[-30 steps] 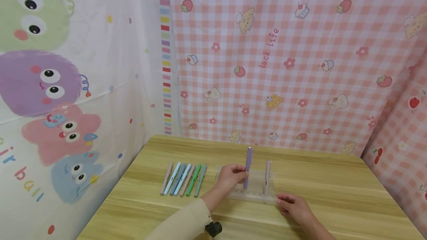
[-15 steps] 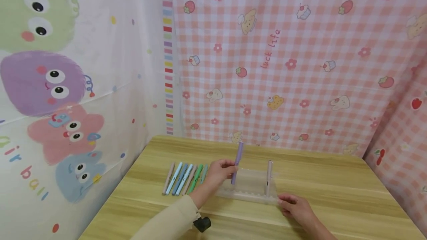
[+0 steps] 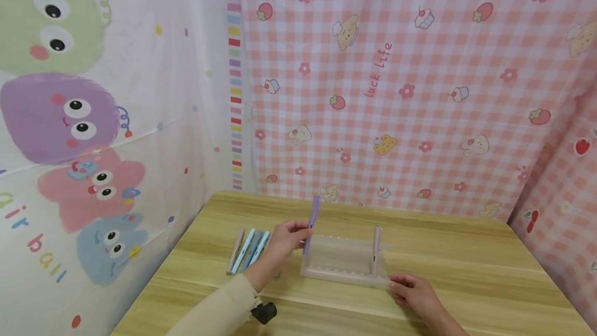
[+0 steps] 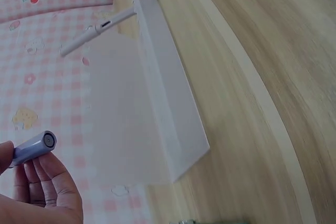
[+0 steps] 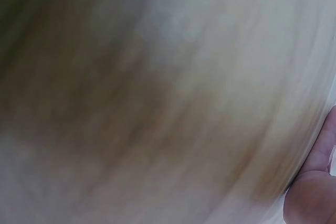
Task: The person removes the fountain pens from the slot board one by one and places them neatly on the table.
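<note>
My left hand (image 3: pixel 283 242) pinches a purple pen (image 3: pixel 314 209), held upright above the left end of a clear pen stand (image 3: pixel 336 277). In the left wrist view the pen's round end (image 4: pixel 49 140) points towards the stand and is apart from it. A row of notches runs along the stand's front. One pale pink pen (image 3: pixel 376 242) stands in it near the right end. My right hand (image 3: pixel 415 292) grips the stand's right front corner between thumb and fingers. The right wrist view is mostly blurred, with part of that hand (image 5: pixel 310 198) at its edge.
Left of the stand, several pens lie side by side, among them a light blue pen (image 3: pixel 243 250); my left forearm hides part of the row. Wood-grain table (image 3: pixel 466 253) surrounds the stand. A pink checked cloth (image 3: pixel 401 118) hangs behind the table's far edge.
My left hand has carried the purple pen leftward, from over the stand's middle to its left end. The forearm now covers more of the loose pens. My right hand stays at the corner.
</note>
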`<state>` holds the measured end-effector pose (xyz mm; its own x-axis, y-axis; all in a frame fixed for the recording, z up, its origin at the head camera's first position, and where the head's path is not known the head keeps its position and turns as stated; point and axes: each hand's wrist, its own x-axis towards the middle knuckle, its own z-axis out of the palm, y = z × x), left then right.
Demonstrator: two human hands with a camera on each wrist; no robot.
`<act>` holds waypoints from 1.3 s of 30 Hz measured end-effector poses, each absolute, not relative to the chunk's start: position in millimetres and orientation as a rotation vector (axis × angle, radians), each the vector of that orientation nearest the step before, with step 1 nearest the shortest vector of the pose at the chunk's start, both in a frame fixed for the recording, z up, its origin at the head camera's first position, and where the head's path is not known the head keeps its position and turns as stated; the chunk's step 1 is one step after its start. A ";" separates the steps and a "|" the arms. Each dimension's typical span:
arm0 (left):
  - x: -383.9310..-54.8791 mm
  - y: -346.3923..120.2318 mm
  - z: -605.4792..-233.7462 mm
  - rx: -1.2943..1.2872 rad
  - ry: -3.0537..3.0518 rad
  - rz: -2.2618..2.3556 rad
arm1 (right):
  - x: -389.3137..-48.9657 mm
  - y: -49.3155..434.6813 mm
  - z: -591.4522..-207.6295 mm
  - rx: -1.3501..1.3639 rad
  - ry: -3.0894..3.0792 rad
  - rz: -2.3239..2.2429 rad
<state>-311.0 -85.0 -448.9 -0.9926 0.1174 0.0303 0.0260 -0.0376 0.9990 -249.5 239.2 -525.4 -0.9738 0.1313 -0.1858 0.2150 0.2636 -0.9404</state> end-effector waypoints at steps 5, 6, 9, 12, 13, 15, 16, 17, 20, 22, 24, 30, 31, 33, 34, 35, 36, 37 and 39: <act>-311.0 -95.7 -448.6 0.111 2.147 2.209 | -249.0 240.1 -524.3 0.336 2.437 -1.833; -311.3 -97.9 -448.4 0.099 2.149 2.211 | -249.1 240.2 -523.9 0.341 2.437 -1.833; -311.2 -105.0 -446.4 0.066 2.157 2.220 | -249.1 240.5 -523.0 0.346 2.439 -1.826; -310.7 -113.1 -444.2 0.038 2.168 2.232 | -249.1 239.8 -522.7 0.336 2.442 -1.827; -310.8 -115.9 -443.9 0.030 2.174 2.232 | -249.1 239.4 -522.8 0.333 2.442 -1.829; -311.7 -121.5 -444.5 0.004 2.185 2.228 | -249.1 238.4 -522.7 0.330 2.441 -1.837; -312.3 -124.3 -445.3 -0.006 2.188 2.227 | -249.1 238.0 -522.7 0.329 2.440 -1.841; -312.9 -127.0 -446.3 -0.019 2.190 2.226 | -249.1 237.5 -522.5 0.332 2.439 -1.846; -314.3 -134.6 -449.8 -0.034 2.198 2.231 | -249.1 236.5 -522.2 0.324 2.437 -1.855; -315.0 -139.1 -451.1 -0.036 2.199 2.242 | -249.0 236.2 -522.0 0.327 2.435 -1.860; -316.0 -143.4 -452.0 -0.043 2.204 2.255 | -248.8 236.4 -522.2 0.325 2.436 -1.856; -321.1 -155.8 -455.0 -0.104 2.219 2.274 | -247.9 236.7 -521.9 0.330 2.430 -1.865; -321.9 -157.5 -455.4 -0.114 2.217 2.279 | -247.9 236.6 -521.9 0.329 2.428 -1.871; -323.4 -160.9 -456.3 -0.139 2.216 2.282 | -248.0 236.8 -522.5 0.329 2.427 -1.876; -323.5 -162.5 -456.7 -0.149 2.215 2.282 | -248.1 237.1 -522.9 0.324 2.427 -1.876; -323.6 -164.2 -457.1 -0.161 2.217 2.282 | -248.2 237.1 -523.2 0.331 2.423 -1.882; -323.6 -165.9 -457.4 -0.167 2.220 2.283 | -248.1 237.3 -523.5 0.330 2.423 -1.883; -323.4 -167.8 -457.7 -0.171 2.223 2.280 | -248.1 237.3 -523.8 0.334 2.423 -1.886; -323.7 -172.0 -459.0 -0.180 2.235 2.275 | -247.8 237.8 -524.5 0.327 2.426 -1.882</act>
<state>-323.7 -172.0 -459.0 -0.9922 -0.1164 -0.0435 -0.0414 -0.0199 0.9989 -247.8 237.8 -524.5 -0.9761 0.1334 -0.1714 0.1991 0.2349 -0.9514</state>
